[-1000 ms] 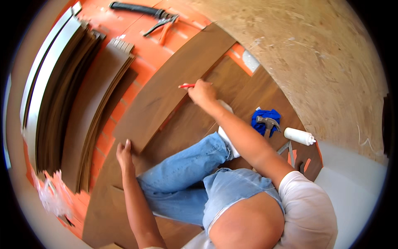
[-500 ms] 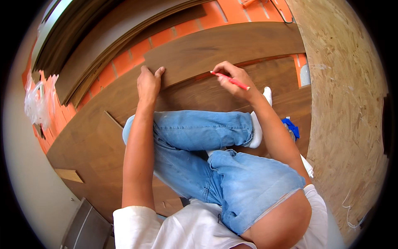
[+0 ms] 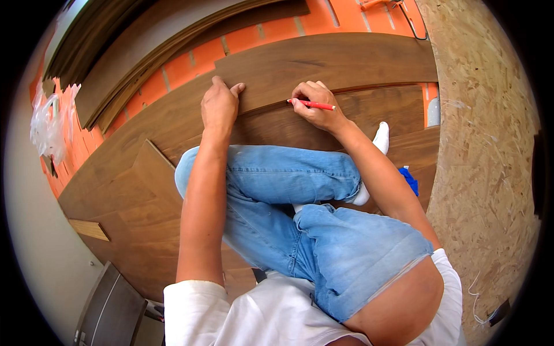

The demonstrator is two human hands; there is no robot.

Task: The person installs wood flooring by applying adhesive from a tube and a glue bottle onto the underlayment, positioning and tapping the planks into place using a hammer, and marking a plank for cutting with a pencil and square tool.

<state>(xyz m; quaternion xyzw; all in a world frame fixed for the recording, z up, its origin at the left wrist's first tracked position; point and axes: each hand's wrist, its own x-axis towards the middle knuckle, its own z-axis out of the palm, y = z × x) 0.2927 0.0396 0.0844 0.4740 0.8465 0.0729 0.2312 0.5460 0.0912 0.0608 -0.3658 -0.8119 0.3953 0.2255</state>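
Note:
A long brown floor plank [image 3: 323, 57] lies in front of me, partly on top of laid brown flooring [image 3: 369, 109]. My left hand [image 3: 221, 104] presses on its near edge, fingers stretched out and thumb spread. To the right, my right hand [image 3: 318, 108] pinches a red pencil [image 3: 318, 105] between thumb and fingers. Its tip points left, close to the plank's near edge; whether it touches the wood I cannot tell.
Stacked planks [image 3: 167, 46] stand at the far left over orange underlay [image 3: 277, 33]. Clear plastic wrap [image 3: 47, 130] lies by the left wall. A short wood piece [image 3: 89, 229], a blue cloth [image 3: 409, 180] and chipboard [image 3: 485, 144] surround me. My bent legs take up the middle.
My right hand has shifted slightly left and turned the red pencil nearly level, its tip near the plank edge. My left hand stays on the plank. The whole view has shifted a little.

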